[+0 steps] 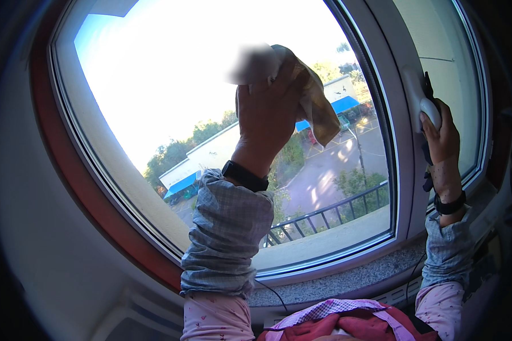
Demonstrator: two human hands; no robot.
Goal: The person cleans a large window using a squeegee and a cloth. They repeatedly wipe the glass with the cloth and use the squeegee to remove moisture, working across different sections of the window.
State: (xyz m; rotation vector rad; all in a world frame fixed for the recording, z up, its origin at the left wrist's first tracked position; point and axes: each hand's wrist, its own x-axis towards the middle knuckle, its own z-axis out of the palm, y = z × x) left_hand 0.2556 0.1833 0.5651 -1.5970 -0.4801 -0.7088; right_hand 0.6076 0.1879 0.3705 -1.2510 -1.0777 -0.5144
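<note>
My left hand [264, 117] is raised to the large window pane [187, 76], holding a brownish cloth [320, 115] against or close to the glass. One loose corner of the cloth hangs down to the right of the wrist. A blurred patch above the fingers hides part of the pane. At the right, my right hand [446, 134] is wrapped around the white window handle [431, 113] on the white window frame [403, 140]. Something dark shows behind that hand, too unclear to name.
Below the window runs a speckled stone sill [337, 283], with a thin dark cable [274, 293] at its left part. A reddish-brown surround [106, 221] borders the window's left side. Beyond the glass are a metal railing [324, 217], a paved yard and a low building with blue awnings.
</note>
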